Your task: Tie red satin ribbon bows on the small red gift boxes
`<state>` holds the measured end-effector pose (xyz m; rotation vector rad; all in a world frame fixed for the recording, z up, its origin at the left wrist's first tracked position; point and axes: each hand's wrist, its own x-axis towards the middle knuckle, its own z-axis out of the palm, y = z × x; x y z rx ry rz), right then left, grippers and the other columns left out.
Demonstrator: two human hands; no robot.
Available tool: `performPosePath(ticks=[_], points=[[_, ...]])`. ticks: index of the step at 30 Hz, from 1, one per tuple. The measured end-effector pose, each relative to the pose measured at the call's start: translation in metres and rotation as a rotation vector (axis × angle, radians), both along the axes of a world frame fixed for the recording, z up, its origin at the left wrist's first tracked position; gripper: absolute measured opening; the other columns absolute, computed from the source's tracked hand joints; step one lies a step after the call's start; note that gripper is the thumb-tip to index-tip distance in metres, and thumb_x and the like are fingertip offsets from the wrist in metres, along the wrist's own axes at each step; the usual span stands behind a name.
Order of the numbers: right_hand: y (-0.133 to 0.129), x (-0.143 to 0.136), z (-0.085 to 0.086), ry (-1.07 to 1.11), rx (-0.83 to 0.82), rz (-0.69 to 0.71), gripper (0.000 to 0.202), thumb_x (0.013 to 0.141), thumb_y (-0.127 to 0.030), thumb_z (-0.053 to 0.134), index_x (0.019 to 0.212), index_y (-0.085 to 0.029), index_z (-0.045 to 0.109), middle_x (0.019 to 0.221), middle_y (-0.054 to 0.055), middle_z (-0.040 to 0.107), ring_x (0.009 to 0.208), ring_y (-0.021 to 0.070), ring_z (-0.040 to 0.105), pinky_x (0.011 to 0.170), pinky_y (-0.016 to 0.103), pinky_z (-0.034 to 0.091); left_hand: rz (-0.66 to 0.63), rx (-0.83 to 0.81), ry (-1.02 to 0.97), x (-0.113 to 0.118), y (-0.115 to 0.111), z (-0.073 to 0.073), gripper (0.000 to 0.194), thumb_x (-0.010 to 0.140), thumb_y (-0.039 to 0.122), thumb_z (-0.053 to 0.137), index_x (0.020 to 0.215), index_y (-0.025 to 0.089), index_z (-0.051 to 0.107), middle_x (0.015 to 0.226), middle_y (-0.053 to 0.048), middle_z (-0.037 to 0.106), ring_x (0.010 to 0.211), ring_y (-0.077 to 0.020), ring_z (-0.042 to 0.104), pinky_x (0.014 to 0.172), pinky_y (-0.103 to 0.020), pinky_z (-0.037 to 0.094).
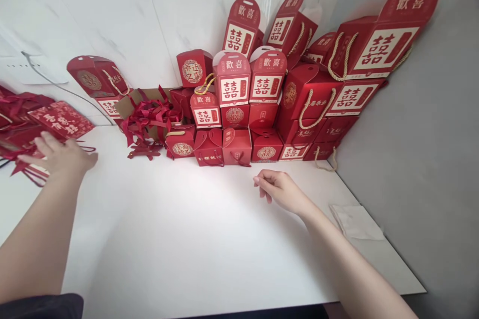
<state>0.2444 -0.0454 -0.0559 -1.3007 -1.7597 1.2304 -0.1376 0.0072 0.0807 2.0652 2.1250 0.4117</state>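
Note:
My left hand [62, 157] is at the far left with its fingers spread over a group of red gift boxes and ribbons; no object is visible in its grasp. Just beyond its fingertips lies a flat red floral card or bag [64, 119] with white characters. My right hand [279, 189] hovers above the white table, its fingers loosely bent and somewhat apart, with nothing visible in them. Closest to it stands the front row of stacked red boxes, including one with a round gold emblem [266, 147] and a white-labelled box [294, 152].
Tall stacks of red boxes with rope handles [318, 92] fill the back and right. An open carton of red ribbons [153, 114] stands back left. A folded white cloth [357, 222] lies near the grey wall [422, 159]. A cable [71, 92] hangs along the tiled wall.

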Motion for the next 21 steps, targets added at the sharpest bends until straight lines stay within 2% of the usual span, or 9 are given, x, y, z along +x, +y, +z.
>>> performPosePath(ticks=[2, 5, 7, 9, 11, 14, 17, 21], points=[[0.001, -0.003, 0.000, -0.015, 0.033, -0.015, 0.033, 0.093, -0.050, 0.047, 0.082, -0.021, 0.057, 0.069, 0.000, 0.064, 0.050, 0.0121, 0.055, 0.055, 0.025, 0.042, -0.035, 0.023, 0.011, 0.017, 0.007, 0.004, 0.066, 0.077, 0.069, 0.052, 0.119, 0.020, 0.063, 0.118, -0.009, 0.066, 0.126, -0.0362, 0.044, 0.100, -0.051, 0.032], [0.004, -0.006, 0.007, -0.057, 0.119, -0.052, 0.024, 0.093, -0.043, 0.048, 0.085, -0.021, 0.055, 0.074, 0.000, 0.065, 0.055, 0.0128, 0.058, 0.058, 0.025, 0.043, -0.099, 0.161, 0.056, 0.032, 0.018, -0.003, 0.062, 0.082, 0.063, 0.051, 0.121, 0.017, 0.061, 0.122, -0.011, 0.064, 0.125, -0.0345, 0.046, 0.102, -0.048, 0.035], [0.006, -0.007, 0.017, -0.154, 0.218, -0.076, 0.019, 0.093, -0.038, 0.048, 0.087, -0.022, 0.056, 0.077, 0.001, 0.065, 0.062, 0.0142, 0.060, 0.061, 0.025, 0.042, -0.125, 0.249, 0.096, 0.042, 0.023, -0.015, 0.061, 0.087, 0.061, 0.045, 0.125, 0.015, 0.059, 0.131, -0.013, 0.059, 0.127, -0.0333, 0.046, 0.104, -0.045, 0.036], [0.007, -0.010, 0.032, -0.279, 0.322, -0.071, 0.016, 0.093, -0.034, 0.049, 0.088, -0.022, 0.058, 0.078, 0.001, 0.066, 0.066, 0.0154, 0.059, 0.062, 0.026, 0.040, -0.163, 0.255, 0.133, 0.057, 0.026, -0.033, 0.062, 0.090, 0.061, 0.039, 0.128, 0.015, 0.056, 0.138, -0.012, 0.054, 0.125, -0.0312, 0.050, 0.102, -0.042, 0.039], [0.006, -0.014, 0.049, -0.373, 0.392, -0.044, 0.014, 0.093, -0.032, 0.049, 0.087, -0.022, 0.058, 0.077, 0.001, 0.066, 0.065, 0.0155, 0.057, 0.061, 0.026, 0.037, -0.181, 0.218, 0.192, 0.078, 0.030, -0.053, 0.061, 0.087, 0.065, 0.042, 0.124, 0.019, 0.061, 0.133, -0.010, 0.059, 0.116, -0.0306, 0.058, 0.095, -0.040, 0.046], [0.001, -0.022, 0.072, -0.439, 0.464, -0.016, 0.015, 0.094, -0.030, 0.048, 0.087, -0.022, 0.059, 0.077, 0.002, 0.067, 0.065, 0.0154, 0.057, 0.061, 0.025, 0.035, -0.160, 0.225, 0.277, 0.105, 0.040, -0.072, 0.054, 0.086, 0.057, 0.047, 0.116, 0.018, 0.067, 0.116, -0.014, 0.069, 0.106, -0.0332, 0.064, 0.086, -0.041, 0.050], [-0.004, -0.026, 0.088, -0.441, 0.509, -0.003, 0.016, 0.095, -0.029, 0.048, 0.088, -0.021, 0.060, 0.080, 0.002, 0.069, 0.068, 0.0153, 0.059, 0.063, 0.025, 0.036, -0.100, 0.218, 0.290, 0.107, 0.048, -0.069, 0.043, 0.089, 0.043, 0.042, 0.105, 0.016, 0.072, 0.095, -0.016, 0.074, 0.092, -0.0341, 0.068, 0.080, -0.042, 0.051], [-0.011, -0.024, 0.100, -0.453, 0.545, -0.008, 0.018, 0.096, -0.030, 0.048, 0.086, -0.021, 0.060, 0.078, 0.001, 0.067, 0.066, 0.0142, 0.057, 0.061, 0.024, 0.036, -0.113, 0.157, 0.154, 0.076, 0.042, -0.046, 0.033, 0.084, 0.038, 0.047, 0.091, 0.019, 0.074, 0.081, -0.009, 0.075, 0.082, -0.0292, 0.069, 0.076, -0.035, 0.052]])
